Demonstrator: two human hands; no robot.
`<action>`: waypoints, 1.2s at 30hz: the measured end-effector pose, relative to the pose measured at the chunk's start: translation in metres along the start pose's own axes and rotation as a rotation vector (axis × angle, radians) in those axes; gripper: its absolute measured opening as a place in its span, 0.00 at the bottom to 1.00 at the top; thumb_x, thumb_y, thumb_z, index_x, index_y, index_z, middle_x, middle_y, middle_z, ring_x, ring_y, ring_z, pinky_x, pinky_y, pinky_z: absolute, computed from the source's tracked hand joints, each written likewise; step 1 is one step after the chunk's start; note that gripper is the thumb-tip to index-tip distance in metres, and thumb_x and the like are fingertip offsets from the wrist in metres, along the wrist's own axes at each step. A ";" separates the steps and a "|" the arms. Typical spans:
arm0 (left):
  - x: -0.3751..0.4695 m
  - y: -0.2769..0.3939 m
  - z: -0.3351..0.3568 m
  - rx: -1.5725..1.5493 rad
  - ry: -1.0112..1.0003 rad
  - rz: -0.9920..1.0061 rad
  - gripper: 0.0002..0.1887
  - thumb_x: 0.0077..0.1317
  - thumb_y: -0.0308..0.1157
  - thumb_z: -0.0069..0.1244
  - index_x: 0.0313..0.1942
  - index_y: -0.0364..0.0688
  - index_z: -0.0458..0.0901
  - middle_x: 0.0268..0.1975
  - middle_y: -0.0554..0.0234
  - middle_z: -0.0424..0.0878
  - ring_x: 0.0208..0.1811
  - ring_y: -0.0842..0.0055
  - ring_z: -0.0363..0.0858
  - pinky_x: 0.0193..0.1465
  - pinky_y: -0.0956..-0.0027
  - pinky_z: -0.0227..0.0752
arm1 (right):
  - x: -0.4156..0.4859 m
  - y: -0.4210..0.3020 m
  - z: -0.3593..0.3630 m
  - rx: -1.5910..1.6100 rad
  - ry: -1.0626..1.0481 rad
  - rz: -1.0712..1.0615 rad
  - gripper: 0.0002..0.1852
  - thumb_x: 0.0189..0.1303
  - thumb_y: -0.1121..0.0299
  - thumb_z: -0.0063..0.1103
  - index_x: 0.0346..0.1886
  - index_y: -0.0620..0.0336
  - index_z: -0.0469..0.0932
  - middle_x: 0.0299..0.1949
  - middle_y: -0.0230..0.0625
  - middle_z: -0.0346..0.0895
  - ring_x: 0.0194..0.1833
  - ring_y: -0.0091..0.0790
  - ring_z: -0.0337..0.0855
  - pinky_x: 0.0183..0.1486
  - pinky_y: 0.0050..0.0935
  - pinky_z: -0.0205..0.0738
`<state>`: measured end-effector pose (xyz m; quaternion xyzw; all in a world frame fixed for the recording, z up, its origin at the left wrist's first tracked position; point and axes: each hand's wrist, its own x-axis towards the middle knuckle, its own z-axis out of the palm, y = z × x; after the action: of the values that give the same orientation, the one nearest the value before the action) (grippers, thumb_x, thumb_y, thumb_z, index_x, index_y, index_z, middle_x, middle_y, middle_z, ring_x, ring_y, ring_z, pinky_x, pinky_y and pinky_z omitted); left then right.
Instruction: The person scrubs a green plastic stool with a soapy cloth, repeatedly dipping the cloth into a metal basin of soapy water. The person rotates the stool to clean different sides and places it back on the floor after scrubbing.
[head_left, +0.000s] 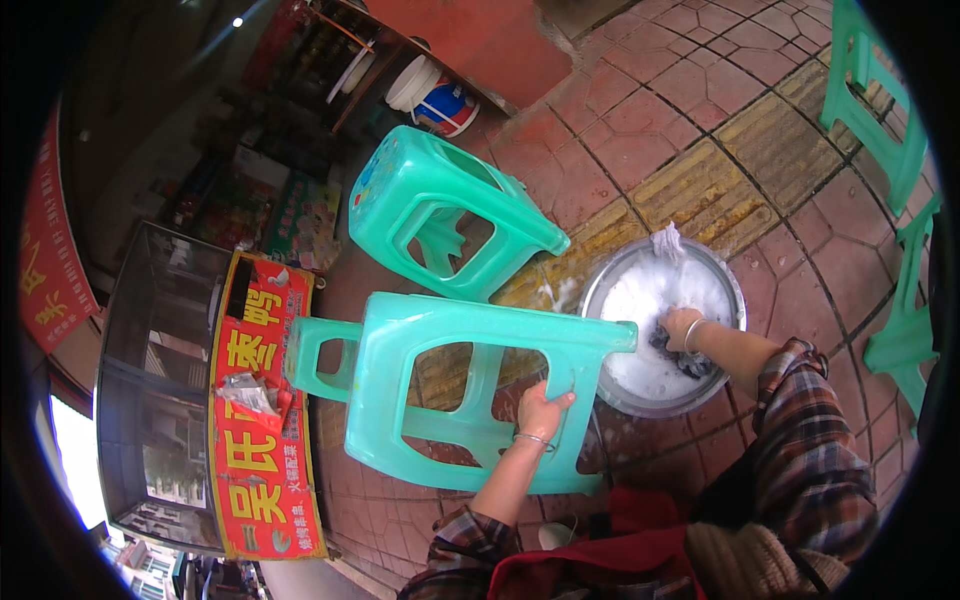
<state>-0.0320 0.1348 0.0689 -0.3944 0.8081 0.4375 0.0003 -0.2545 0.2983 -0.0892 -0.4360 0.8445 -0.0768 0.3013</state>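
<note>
My left hand (544, 412) grips the side frame of a green plastic stool (465, 319), with its thumb over the edge. The stool is tilted, and one leg reaches the rim of a round grey basin (589, 300). White suds (637, 300) fill the basin. Inside it, my right hand (681, 328) is closed around a dark wet cloth (697, 365); its fingertips are partly hidden by foam. A pale cloth (666, 241) hangs over the basin's far rim. Just beyond the held stool lies a second green stool (450, 217) with coloured marks on its seat.
More green stools (877, 112) stand at the right, and another (322, 356) shows at left. A glass-sided stall cart (165, 375) with a red lettered sign (259, 480) is at left. A white bucket (416, 82) stands by the wall. Foam is splashed on the paving (559, 292).
</note>
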 end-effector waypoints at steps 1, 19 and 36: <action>-0.003 -0.002 0.001 0.005 -0.020 -0.013 0.12 0.55 0.20 0.54 0.41 0.35 0.82 0.37 0.65 0.84 0.36 0.81 0.79 0.42 0.74 0.72 | 0.002 0.004 -0.002 0.134 0.050 -0.007 0.26 0.45 0.58 0.60 0.50 0.57 0.75 0.50 0.48 0.73 0.51 0.46 0.76 0.53 0.37 0.71; -0.009 -0.047 0.074 0.123 0.026 0.103 0.12 0.55 0.32 0.56 0.41 0.42 0.81 0.33 0.52 0.83 0.35 0.59 0.81 0.42 0.61 0.70 | -0.004 -0.024 -0.038 0.802 0.050 -0.378 0.22 0.45 0.71 0.56 0.48 0.47 0.77 0.37 0.36 0.79 0.42 0.33 0.78 0.46 0.30 0.70; -0.034 -0.064 0.075 0.413 0.084 0.138 0.11 0.56 0.33 0.55 0.38 0.39 0.80 0.29 0.51 0.82 0.31 0.59 0.80 0.38 0.63 0.70 | 0.018 -0.023 -0.004 0.106 -0.024 -0.216 0.19 0.53 0.66 0.52 0.50 0.42 0.78 0.51 0.40 0.76 0.52 0.41 0.76 0.55 0.37 0.69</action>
<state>0.0066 0.1900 -0.0113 -0.3477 0.9049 0.2448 0.0173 -0.2490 0.2697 -0.0852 -0.5089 0.7837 -0.1483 0.3238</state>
